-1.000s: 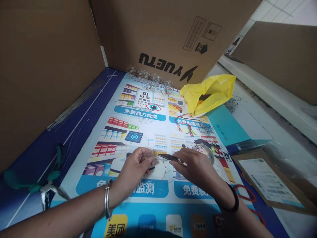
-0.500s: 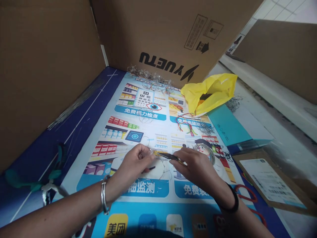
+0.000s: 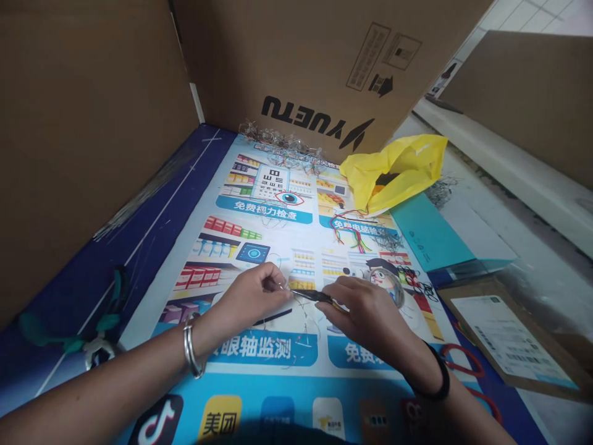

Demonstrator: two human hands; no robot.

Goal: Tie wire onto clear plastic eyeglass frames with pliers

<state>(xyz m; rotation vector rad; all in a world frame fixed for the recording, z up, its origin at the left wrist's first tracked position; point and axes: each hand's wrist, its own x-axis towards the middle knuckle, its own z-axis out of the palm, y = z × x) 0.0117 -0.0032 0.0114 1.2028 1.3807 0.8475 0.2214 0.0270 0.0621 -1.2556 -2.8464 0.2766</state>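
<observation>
My left hand (image 3: 252,295) is closed in a pinch on a thin wire eyeglass frame (image 3: 296,318) that lies over the printed poster (image 3: 259,247). My right hand (image 3: 365,312) is closed around small dark pliers (image 3: 311,295), whose tip meets the frame right at my left fingertips. A silver bangle sits on my left wrist and a black band on my right wrist. Both hands hover low over the poster's middle.
Cardboard walls stand at the left (image 3: 83,123) and back (image 3: 324,68). A heap of wire frames (image 3: 282,148) lies by the back box. A yellow plastic bag (image 3: 393,173), coloured cords (image 3: 354,232), a teal card (image 3: 430,235), a clear lens (image 3: 389,284), a clipboard-like brown board (image 3: 509,340) and green-handled pliers (image 3: 99,327) surround the hands.
Both hands shifted slightly up and away over the poster, still joined at the frame. The view moved down a little, showing more of the poster's lower edge.
</observation>
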